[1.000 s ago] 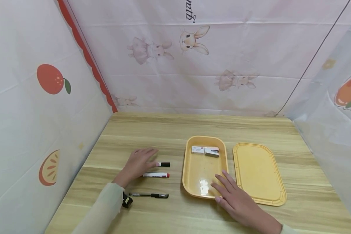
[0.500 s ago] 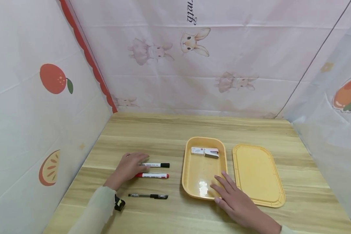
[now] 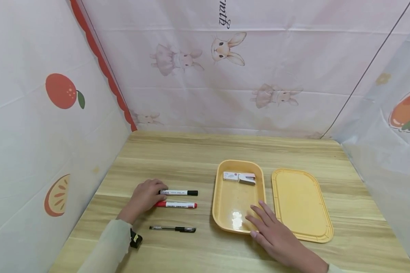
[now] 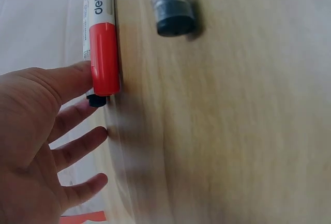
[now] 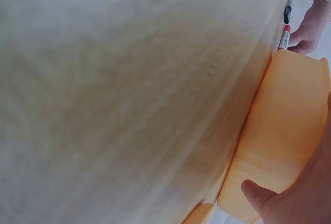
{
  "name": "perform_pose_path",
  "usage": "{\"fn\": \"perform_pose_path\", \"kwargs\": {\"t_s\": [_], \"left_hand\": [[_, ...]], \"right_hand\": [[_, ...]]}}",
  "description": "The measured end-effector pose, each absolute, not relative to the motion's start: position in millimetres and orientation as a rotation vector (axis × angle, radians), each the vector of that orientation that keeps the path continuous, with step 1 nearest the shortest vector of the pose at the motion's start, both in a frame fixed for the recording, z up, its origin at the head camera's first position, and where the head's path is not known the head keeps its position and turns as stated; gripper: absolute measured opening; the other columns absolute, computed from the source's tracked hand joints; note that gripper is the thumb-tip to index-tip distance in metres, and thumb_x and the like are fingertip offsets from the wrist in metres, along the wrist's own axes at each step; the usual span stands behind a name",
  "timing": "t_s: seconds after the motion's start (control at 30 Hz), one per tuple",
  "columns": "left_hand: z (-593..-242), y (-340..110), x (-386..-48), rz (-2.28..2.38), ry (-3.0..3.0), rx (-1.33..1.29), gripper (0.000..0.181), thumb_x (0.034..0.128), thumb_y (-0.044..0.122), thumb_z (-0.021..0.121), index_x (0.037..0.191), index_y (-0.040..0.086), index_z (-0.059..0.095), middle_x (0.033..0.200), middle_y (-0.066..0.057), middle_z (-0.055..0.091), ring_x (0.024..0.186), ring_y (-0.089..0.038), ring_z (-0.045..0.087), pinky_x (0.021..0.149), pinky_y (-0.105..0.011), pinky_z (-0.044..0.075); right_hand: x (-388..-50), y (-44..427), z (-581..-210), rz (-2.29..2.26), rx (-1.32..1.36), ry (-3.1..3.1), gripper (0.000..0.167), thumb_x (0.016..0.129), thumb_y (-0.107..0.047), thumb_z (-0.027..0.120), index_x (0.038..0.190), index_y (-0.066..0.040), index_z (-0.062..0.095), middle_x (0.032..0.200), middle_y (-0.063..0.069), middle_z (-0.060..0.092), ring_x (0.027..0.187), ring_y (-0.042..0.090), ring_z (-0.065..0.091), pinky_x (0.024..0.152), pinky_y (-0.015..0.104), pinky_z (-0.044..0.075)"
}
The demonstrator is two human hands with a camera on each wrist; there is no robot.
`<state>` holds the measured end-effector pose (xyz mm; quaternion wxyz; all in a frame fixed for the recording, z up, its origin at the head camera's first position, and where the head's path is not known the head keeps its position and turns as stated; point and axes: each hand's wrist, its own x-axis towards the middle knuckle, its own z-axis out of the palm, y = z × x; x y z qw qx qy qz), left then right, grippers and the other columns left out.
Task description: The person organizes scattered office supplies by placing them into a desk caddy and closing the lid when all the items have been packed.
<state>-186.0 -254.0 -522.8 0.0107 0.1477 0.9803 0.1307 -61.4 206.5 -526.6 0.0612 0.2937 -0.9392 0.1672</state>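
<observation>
Left hand [image 3: 144,195], center left of the frame: outer fingers spread, thumb and forefinger about the left end of the black-capped marker [image 3: 177,192]; a pinch cannot be confirmed. Red-capped marker [image 3: 177,204] and black pen [image 3: 172,228]: below it on the surface [image 3: 177,151]. Right hand [image 3: 271,235], lower right: fingers spread at the rim of the yellow box [image 3: 216,204], which contains 1 stapler [image 3: 247,179].
</observation>
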Motion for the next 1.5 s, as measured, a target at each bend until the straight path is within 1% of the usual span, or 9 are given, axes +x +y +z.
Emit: {"fn": "perform_pose_path", "kwargs": {"t_s": [0.1, 0.2, 0.37, 0.5, 0.77, 0.93, 1.2, 1.27, 1.5], "left_hand": [[-522, -254, -186, 0.419, 3.062, 0.457, 0.024, 0.0908, 0.028, 0.076, 0.113, 0.020, 0.075, 0.122, -0.004, 0.069, 0.117, -0.031, 0.059, 0.096, -0.058, 0.046], [-520, -254, -186, 0.432, 3.056, 0.458, 0.020, 0.0916, 0.026, 0.075, 0.111, 0.020, 0.076, 0.119, -0.004, 0.070, 0.115, -0.031, 0.059, 0.096, -0.057, 0.046], [-518, -257, -185, 0.445, 3.051, 0.458, 0.020, 0.0915, 0.022, 0.075, 0.111, 0.019, 0.075, 0.118, -0.004, 0.072, 0.114, -0.030, 0.060, 0.096, -0.056, 0.047], [-518, -259, -185, 0.440, 3.060, 0.460, 0.020, 0.0906, 0.020, 0.076, 0.110, 0.018, 0.076, 0.115, -0.003, 0.073, 0.110, -0.029, 0.061, 0.093, -0.054, 0.048], [-519, -260, -183, 0.437, 3.085, 0.470, 0.017, 0.0886, 0.021, 0.078, 0.106, 0.020, 0.078, 0.109, -0.001, 0.075, 0.102, -0.026, 0.062, 0.088, -0.052, 0.049], [-519, -259, -183, 0.416, 3.133, 0.496, 0.018, 0.0873, 0.024, 0.080, 0.105, 0.022, 0.078, 0.107, 0.002, 0.075, 0.096, -0.020, 0.060, 0.084, -0.047, 0.049], [-510, -250, -184, 0.425, 3.221, 0.538, 0.019, 0.0838, 0.027, 0.083, 0.103, 0.024, 0.079, 0.104, 0.004, 0.076, 0.091, -0.018, 0.059, 0.078, -0.040, 0.047], [-508, -247, -184, 0.436, 3.236, 0.547, 0.018, 0.0840, 0.025, 0.083, 0.102, 0.024, 0.079, 0.104, 0.004, 0.076, 0.093, -0.019, 0.060, 0.079, -0.040, 0.047], [-501, -241, -180, 0.486, 3.226, 0.581, 0.019, 0.0861, 0.021, 0.081, 0.104, 0.021, 0.078, 0.110, 0.000, 0.075, 0.106, -0.025, 0.061, 0.093, -0.049, 0.047]], "right_hand": [[-61, 206, -526, 0.514, 0.885, -2.840, 0.043, 0.106, -0.037, 0.049, 0.147, -0.023, 0.052, 0.163, 0.005, 0.035, 0.156, 0.028, 0.013, 0.106, 0.053, 0.046], [-61, 206, -526, 0.514, 0.886, -2.835, 0.042, 0.106, -0.037, 0.049, 0.146, -0.023, 0.052, 0.162, 0.005, 0.036, 0.156, 0.028, 0.013, 0.106, 0.053, 0.046], [-60, 205, -525, 0.508, 0.891, -2.831, 0.042, 0.106, -0.037, 0.050, 0.146, -0.023, 0.052, 0.162, 0.006, 0.036, 0.156, 0.029, 0.013, 0.106, 0.053, 0.046], [-59, 205, -525, 0.511, 0.886, -2.830, 0.043, 0.106, -0.036, 0.050, 0.146, -0.022, 0.052, 0.162, 0.006, 0.036, 0.156, 0.029, 0.014, 0.105, 0.054, 0.047], [-59, 205, -525, 0.511, 0.880, -2.824, 0.043, 0.106, -0.036, 0.050, 0.146, -0.022, 0.052, 0.162, 0.006, 0.037, 0.156, 0.028, 0.014, 0.105, 0.052, 0.047], [-59, 206, -525, 0.509, 0.882, -2.837, 0.043, 0.106, -0.037, 0.049, 0.147, -0.023, 0.051, 0.163, 0.006, 0.035, 0.156, 0.028, 0.012, 0.105, 0.052, 0.047], [-60, 207, -523, 0.537, 0.873, -2.852, 0.044, 0.106, -0.037, 0.048, 0.148, -0.022, 0.050, 0.163, 0.006, 0.033, 0.156, 0.030, 0.013, 0.104, 0.054, 0.047], [-60, 207, -523, 0.545, 0.873, -2.857, 0.044, 0.107, -0.037, 0.048, 0.148, -0.022, 0.050, 0.164, 0.006, 0.033, 0.156, 0.029, 0.012, 0.104, 0.054, 0.048], [-60, 206, -525, 0.531, 0.877, -2.853, 0.044, 0.106, -0.038, 0.049, 0.148, -0.023, 0.050, 0.163, 0.006, 0.034, 0.156, 0.028, 0.011, 0.105, 0.053, 0.047]]}}
